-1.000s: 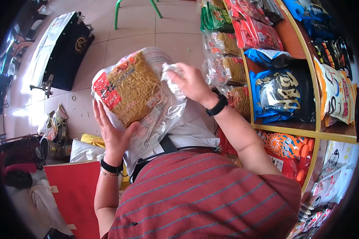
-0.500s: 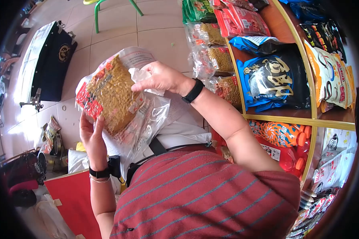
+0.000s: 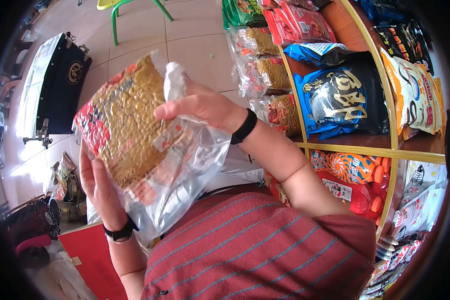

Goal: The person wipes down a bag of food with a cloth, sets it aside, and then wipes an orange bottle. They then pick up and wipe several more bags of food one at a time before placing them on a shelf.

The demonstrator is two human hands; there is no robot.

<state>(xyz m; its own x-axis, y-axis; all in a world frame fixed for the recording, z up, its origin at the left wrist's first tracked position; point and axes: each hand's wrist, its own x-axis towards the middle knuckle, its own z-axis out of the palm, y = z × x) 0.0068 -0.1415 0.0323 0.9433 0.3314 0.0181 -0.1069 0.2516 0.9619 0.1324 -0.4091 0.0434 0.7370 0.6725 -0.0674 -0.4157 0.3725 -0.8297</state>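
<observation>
The tiled floor (image 3: 195, 45) fills the top left of my feed. The wooden shelf (image 3: 391, 150) runs down the right, stocked with snack bags, and a black-and-blue bag (image 3: 340, 100) sits nearest its front edge. A black case (image 3: 60, 85) lies on the floor, well apart from the shelf.

In the middle, held in the air just left of the shelf's front edge, is the noodle packet (image 3: 122, 127), partly inside a clear plastic bag (image 3: 185, 170) that hangs slack below it. Over the last second the packet has come up closer to the camera and tipped more steeply (its print now blurs). I read that as the handling being in full swing, with both hands committed.

The left hand (image 3: 97, 187) has slid to the packet's lower left edge, palm flat against the back and fingers spread. The right hand (image 3: 200, 105) has moved in from the side, and its fingers are curled tight on the bunched plastic at the packet's upper right edge.
</observation>
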